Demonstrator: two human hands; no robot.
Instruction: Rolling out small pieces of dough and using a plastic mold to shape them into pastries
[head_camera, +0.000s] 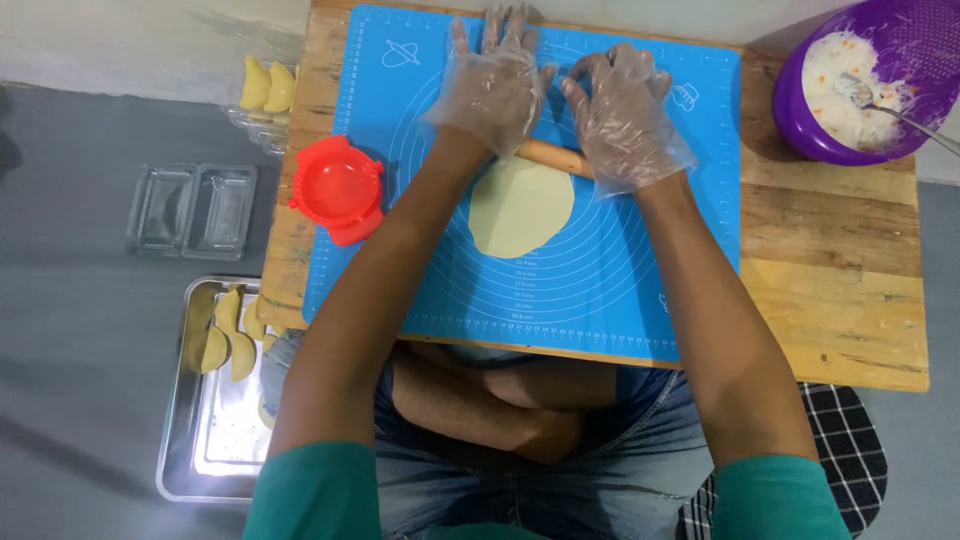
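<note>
Both my hands wear clear plastic gloves. My left hand (493, 80) and my right hand (625, 112) press flat on a wooden rolling pin (556, 157), fingers spread. The pin lies across the far edge of a thin oval sheet of pale dough (520, 210). The dough rests on a blue silicone mat (600, 260) printed with circles, laid over a low wooden table (830, 300). Most of the pin is hidden under my palms.
A red round dumpling press (338, 188) sits at the mat's left edge. A purple bowl (800, 110) of white filling with a spoon (900, 110) stands at the table's far right. On the floor to the left lie a metal tray (180, 440) with folded dumplings (228, 335) and clear plastic containers (192, 208).
</note>
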